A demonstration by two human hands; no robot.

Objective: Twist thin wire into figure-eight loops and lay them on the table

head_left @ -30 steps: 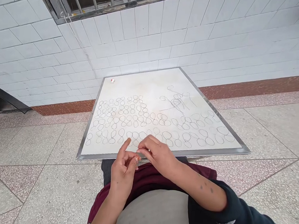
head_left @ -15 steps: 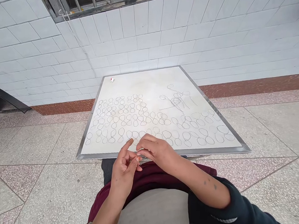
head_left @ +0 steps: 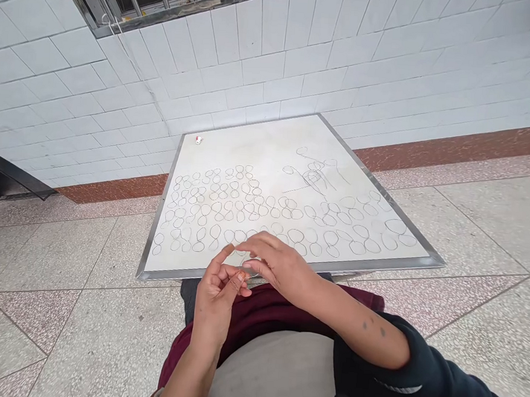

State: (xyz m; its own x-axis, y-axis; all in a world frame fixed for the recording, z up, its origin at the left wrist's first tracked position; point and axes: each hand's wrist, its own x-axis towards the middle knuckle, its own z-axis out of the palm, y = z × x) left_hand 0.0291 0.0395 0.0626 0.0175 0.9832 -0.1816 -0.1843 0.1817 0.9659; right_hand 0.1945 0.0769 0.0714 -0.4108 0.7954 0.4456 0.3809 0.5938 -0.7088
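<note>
- The right hand (head_left: 278, 266) has been opened, thumb and forefinger parted.
- A strand (head_left: 253, 275) is seen between the hands, by the board's (head_left: 297, 128) near edge, apparently pinched by the left hand (head_left: 218, 286) alone.

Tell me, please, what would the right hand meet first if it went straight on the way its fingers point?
Most likely the left hand, at its raised index finger, toward which the right hand points. Depth is unclear in this single view, so it might pass above instead.

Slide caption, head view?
Left hand and right hand close together at the near edge of a white board bearing thin dark loops.
</note>
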